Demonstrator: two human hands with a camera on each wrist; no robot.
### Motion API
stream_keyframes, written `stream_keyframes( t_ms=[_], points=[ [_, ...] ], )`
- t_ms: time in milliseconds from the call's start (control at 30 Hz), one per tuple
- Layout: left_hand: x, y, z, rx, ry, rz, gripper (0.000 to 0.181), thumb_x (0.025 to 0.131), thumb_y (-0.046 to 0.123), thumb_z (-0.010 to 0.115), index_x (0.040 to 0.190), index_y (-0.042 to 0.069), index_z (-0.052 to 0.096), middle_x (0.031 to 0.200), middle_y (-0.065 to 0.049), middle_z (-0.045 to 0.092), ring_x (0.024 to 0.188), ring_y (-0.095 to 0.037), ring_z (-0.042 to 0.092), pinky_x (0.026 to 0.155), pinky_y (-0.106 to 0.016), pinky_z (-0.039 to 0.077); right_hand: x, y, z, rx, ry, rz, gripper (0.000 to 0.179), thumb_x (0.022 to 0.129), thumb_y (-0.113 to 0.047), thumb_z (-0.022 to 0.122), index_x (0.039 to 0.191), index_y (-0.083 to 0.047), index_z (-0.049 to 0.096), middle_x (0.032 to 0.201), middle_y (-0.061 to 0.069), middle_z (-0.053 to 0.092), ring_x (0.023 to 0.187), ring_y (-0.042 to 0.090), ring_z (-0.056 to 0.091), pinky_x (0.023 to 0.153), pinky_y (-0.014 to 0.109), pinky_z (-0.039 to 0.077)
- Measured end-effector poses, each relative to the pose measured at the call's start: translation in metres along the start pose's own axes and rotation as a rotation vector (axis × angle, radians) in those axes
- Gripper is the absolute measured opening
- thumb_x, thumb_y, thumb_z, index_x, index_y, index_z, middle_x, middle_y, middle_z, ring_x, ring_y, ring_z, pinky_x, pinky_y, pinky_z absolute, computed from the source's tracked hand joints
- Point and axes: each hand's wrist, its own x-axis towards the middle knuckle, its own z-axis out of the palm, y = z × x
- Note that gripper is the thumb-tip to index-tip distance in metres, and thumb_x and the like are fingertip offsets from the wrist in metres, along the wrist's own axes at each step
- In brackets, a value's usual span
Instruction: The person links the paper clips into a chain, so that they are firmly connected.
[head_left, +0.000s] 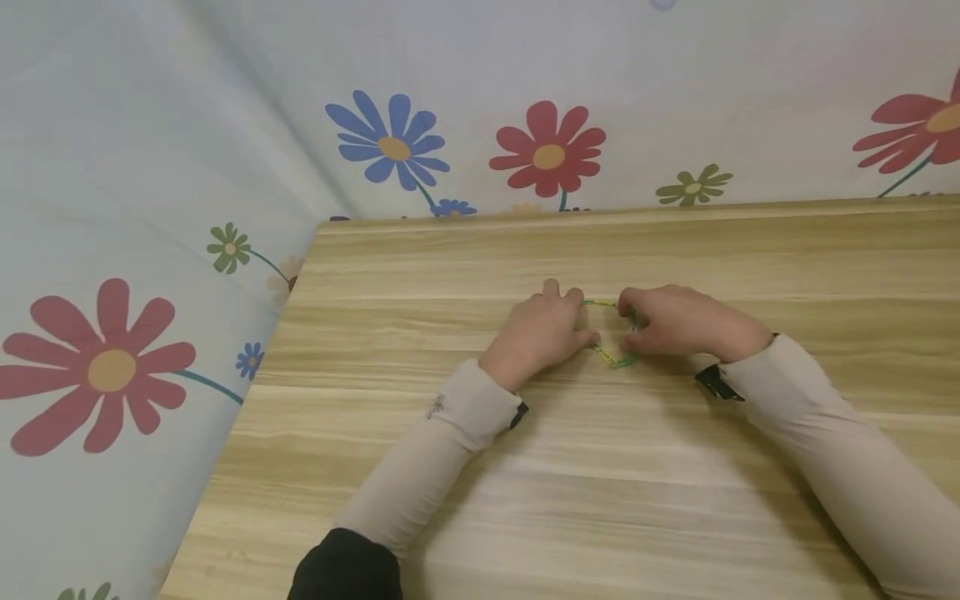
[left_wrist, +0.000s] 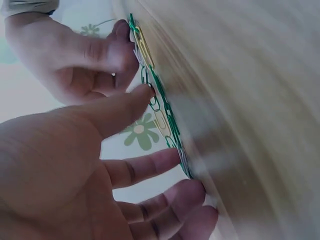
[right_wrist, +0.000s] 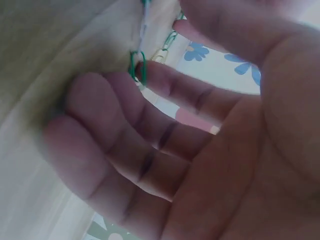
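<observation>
A chain of linked green, yellow and pale paper clips point(head_left: 606, 356) lies on the table as a loop between the two hands. On its left side is my left hand point(head_left: 540, 333), whose thumb and fingertips touch the clips with the fingers spread and fairly straight. My right hand point(head_left: 678, 321) is at the opposite side, its thumb and index finger against the loop and its fingers loosely bent. In the left wrist view the chain point(left_wrist: 161, 122) runs past both hands. Fingers hide parts of the chain. The right wrist view shows a green clip point(right_wrist: 144, 70) beside the index fingertip.
The wood-grain table point(head_left: 570, 500) stretches around the hands. Behind it and to its left hangs a pale cloth point(head_left: 465, 58) printed with flowers. A black strap point(head_left: 720, 383) shows at the right cuff.
</observation>
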Motion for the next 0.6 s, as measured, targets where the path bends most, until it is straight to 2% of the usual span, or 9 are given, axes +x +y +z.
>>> stream_keyframes(
  t_ms=[100,200,467,600],
  points=[
    [0.002,0.001,0.001,0.024,0.011,-0.007,0.049,0.092,0.047,0.055,0.123,0.010,0.052,0.104,-0.010,0.047,0.072,-0.019,0.054,0.055,-0.032,0.048,0.001,0.001,0.001,-0.004,0.022,-0.003,0.032,0.089,-0.029,0.065,0.110,-0.006,0.057,0.075,0.000,0.057,0.067,0.018,0.050,0.063,0.036,0.042],
    [0.004,-0.001,0.001,0.021,-0.003,0.000,0.053,0.091,0.045,0.058,0.129,0.009,0.049,0.108,-0.012,0.047,0.075,-0.019,0.054,0.055,-0.031,0.048,0.001,0.001,0.003,-0.027,0.037,0.000,0.034,0.088,-0.028,0.068,0.110,-0.006,0.056,0.074,0.000,0.056,0.067,0.018,0.050,0.063,0.037,0.042],
    [0.005,-0.012,-0.005,-0.085,-0.135,0.024,0.059,0.085,0.042,0.067,0.133,0.015,0.046,0.112,-0.007,0.039,0.081,-0.017,0.053,0.062,-0.029,0.046,-0.001,-0.001,0.000,-0.042,0.002,0.041,0.053,0.083,-0.028,0.072,0.123,-0.001,0.051,0.080,0.001,0.058,0.074,0.020,0.053,0.072,0.041,0.045],
    [0.004,-0.013,-0.006,-0.100,-0.152,0.031,0.059,0.086,0.040,0.066,0.135,0.015,0.044,0.112,-0.006,0.038,0.080,-0.017,0.052,0.062,-0.029,0.045,-0.001,-0.002,0.001,-0.052,-0.004,0.052,0.057,0.082,-0.029,0.073,0.126,-0.001,0.050,0.084,0.003,0.059,0.078,0.021,0.055,0.074,0.042,0.045]
  ],
)
